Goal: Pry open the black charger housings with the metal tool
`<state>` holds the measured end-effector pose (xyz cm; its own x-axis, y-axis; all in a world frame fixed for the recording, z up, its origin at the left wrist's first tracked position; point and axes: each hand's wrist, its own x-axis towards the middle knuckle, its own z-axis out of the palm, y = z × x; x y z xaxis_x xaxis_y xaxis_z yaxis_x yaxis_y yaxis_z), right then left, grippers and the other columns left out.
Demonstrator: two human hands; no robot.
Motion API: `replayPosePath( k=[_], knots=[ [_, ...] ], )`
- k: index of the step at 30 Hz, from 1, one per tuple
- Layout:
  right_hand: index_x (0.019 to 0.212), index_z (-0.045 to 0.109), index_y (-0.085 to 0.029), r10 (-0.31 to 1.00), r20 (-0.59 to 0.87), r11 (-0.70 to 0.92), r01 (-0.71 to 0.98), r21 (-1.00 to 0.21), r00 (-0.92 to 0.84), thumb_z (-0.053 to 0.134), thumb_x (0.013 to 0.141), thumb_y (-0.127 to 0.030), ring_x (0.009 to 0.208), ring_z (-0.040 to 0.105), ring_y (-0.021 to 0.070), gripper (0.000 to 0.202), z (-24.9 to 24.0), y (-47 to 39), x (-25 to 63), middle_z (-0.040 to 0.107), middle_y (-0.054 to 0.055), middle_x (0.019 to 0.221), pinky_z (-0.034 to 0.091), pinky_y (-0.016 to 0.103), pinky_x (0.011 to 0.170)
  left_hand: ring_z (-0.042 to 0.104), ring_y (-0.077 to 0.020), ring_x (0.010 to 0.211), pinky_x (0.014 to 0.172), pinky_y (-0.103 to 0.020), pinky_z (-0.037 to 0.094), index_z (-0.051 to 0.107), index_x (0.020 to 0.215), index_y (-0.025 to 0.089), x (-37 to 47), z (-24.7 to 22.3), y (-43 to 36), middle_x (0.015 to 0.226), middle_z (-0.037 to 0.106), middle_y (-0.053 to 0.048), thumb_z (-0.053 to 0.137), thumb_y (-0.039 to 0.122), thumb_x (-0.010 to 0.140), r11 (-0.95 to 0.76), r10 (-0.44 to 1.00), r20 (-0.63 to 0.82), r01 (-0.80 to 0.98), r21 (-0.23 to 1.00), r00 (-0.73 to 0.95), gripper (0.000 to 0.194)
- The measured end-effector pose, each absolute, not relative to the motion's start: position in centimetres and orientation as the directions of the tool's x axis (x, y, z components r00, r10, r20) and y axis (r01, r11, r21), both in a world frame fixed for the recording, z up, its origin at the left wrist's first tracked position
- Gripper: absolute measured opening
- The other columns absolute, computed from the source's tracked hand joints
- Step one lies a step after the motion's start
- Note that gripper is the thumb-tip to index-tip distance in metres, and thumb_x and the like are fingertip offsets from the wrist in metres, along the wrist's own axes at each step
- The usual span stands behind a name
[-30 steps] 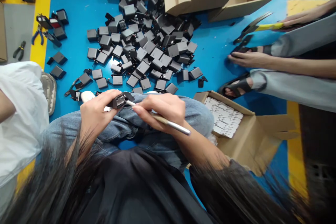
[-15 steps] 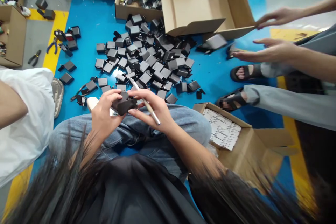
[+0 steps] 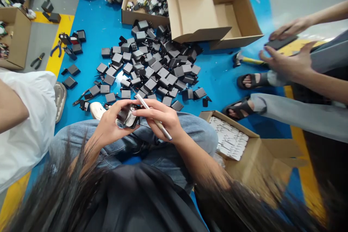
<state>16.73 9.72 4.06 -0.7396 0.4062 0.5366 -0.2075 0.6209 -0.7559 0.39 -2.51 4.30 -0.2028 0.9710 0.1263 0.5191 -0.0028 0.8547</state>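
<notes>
My left hand (image 3: pixel 106 125) is closed around a small black plastic box casing (image 3: pixel 123 115), held above my lap. Its side turned to me is open and shows a white and silvery part inside. My right hand (image 3: pixel 167 119) grips a slim silver pen-like tool (image 3: pixel 163 130) that slants across the fingers, its thin tip pointing away from me. Fingertips of that hand touch the casing's opening. Just beyond both hands lies a large heap of similar black box casings (image 3: pixel 149 69) on the blue floor.
An open carton (image 3: pixel 146 17) with mixed parts and another open carton (image 3: pixel 233 14) stand behind the heap. At right a co-worker's hands (image 3: pixel 293 58) hold a dark casing near a hammer (image 3: pixel 247 60). A carton (image 3: pixel 255 152) with white pieces is by my right knee; pliers (image 3: pixel 37 60) lie left.
The casing in my hands has turned so that its open side with the white part shows. The co-worker's hands, empty before, now hold a dark casing.
</notes>
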Motion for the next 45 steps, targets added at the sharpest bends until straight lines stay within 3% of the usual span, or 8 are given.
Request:
replayPosePath(
  k=[4, 7, 10, 13, 23, 29, 36, 45],
  knots=[
    [0.134, 0.059, -0.026, 0.538, 0.521, 0.564, -0.176, -0.807, -0.663, 0.045, 0.098, -0.014, 0.111, 0.068, 0.0210, 0.041, 4.5, 9.5, 17.5, 0.068, 0.009, 0.125, 0.063, 0.037, 0.086, 0.067, -0.0171, 0.098, 0.072, -0.023, 0.057, 0.053, 0.124, 0.026, 0.7, 3.9, -2.6, 0.122, 0.064, -0.006, 0.083, 0.026, 0.071, 0.030, 0.967, 0.092, 0.462, 0.886, -0.239, 0.061],
    [0.141, 0.053, -0.024, 0.606, 0.554, 0.524, -0.238, -0.818, -0.570, 0.045, 0.102, -0.022, 0.089, 0.072, 0.0179, 0.041, 5.3, 9.1, 18.3, 0.074, 0.007, 0.106, 0.064, 0.032, 0.073, 0.067, -0.0171, 0.100, 0.073, -0.023, 0.056, 0.051, 0.120, 0.025, 0.9, 3.7, -2.5, 0.123, 0.063, -0.006, 0.083, 0.026, 0.070, 0.034, 0.952, 0.124, 0.498, 0.866, -0.281, 0.060],
    [0.122, 0.066, -0.017, 0.515, 0.646, 0.626, -0.267, -0.732, -0.564, 0.051, 0.101, -0.028, 0.071, 0.069, 0.0153, 0.028, 6.2, 8.4, 18.7, 0.073, 0.007, 0.087, 0.061, 0.028, 0.063, 0.068, -0.0174, 0.101, 0.073, -0.024, 0.056, 0.048, 0.118, 0.024, 1.3, 3.3, -2.3, 0.121, 0.064, -0.007, 0.081, 0.028, 0.072, 0.008, 0.931, 0.191, 0.542, 0.841, -0.311, 0.057],
    [0.103, 0.067, -0.013, 0.437, 0.712, 0.753, -0.210, -0.624, -0.549, 0.058, 0.097, -0.021, 0.064, 0.067, 0.0145, 0.013, 6.6, 7.6, 18.6, 0.071, 0.006, 0.076, 0.058, 0.025, 0.057, 0.068, -0.0187, 0.103, 0.073, -0.025, 0.056, 0.045, 0.116, 0.023, 1.7, 2.8, -2.2, 0.119, 0.065, -0.008, 0.081, 0.033, 0.072, 0.004, 0.910, 0.234, 0.571, 0.821, -0.341, 0.057],
    [0.089, 0.066, -0.006, 0.221, 0.795, 0.924, -0.138, -0.355, -0.564, 0.063, 0.093, -0.014, 0.059, 0.064, 0.0143, 0.009, 6.1, 6.7, 17.9, 0.069, 0.006, 0.066, 0.057, 0.026, 0.057, 0.067, -0.0167, 0.102, 0.079, -0.029, 0.055, 0.043, 0.114, 0.024, 3.0, 2.1, -2.3, 0.114, 0.067, -0.007, 0.059, 0.027, 0.087, -0.040, 0.874, 0.359, 0.688, 0.725, -0.327, 0.032],
    [0.089, 0.065, -0.006, 0.213, 0.815, 0.940, -0.114, -0.322, -0.539, 0.063, 0.093, -0.014, 0.058, 0.062, 0.0134, 0.009, 5.4, 6.5, 17.3, 0.067, 0.005, 0.065, 0.051, 0.026, 0.053, 0.066, -0.0158, 0.101, 0.078, -0.028, 0.053, 0.044, 0.111, 0.024, 3.3, 2.6, -2.2, 0.111, 0.066, -0.005, 0.057, 0.022, 0.087, -0.048, 0.851, 0.391, 0.690, 0.722, -0.350, 0.027],
    [0.090, 0.065, -0.007, 0.211, 0.818, 0.952, -0.078, -0.297, -0.535, 0.060, 0.096, -0.016, 0.058, 0.060, 0.0131, 0.011, 5.3, 6.3, 17.1, 0.067, 0.005, 0.065, 0.051, 0.026, 0.053, 0.064, -0.0175, 0.107, 0.093, -0.033, 0.053, 0.049, 0.118, 0.024, 3.6, 3.1, -2.4, 0.114, 0.066, -0.006, 0.053, 0.015, 0.086, 0.022, 0.867, 0.345, 0.720, 0.694, -0.359, 0.033],
    [0.091, 0.064, -0.005, 0.277, 0.798, 0.922, -0.087, -0.378, -0.536, 0.054, 0.097, -0.015, 0.063, 0.061, 0.0150, 0.015, 5.6, 6.0, 17.1, 0.067, 0.008, 0.069, 0.054, 0.027, 0.057, 0.062, -0.0192, 0.112, 0.098, -0.034, 0.050, 0.051, 0.123, 0.023, 3.0, 2.8, -2.5, 0.119, 0.063, -0.008, 0.053, 0.015, 0.087, -0.076, 0.866, 0.429, 0.780, 0.622, -0.257, 0.037]
  ],
)
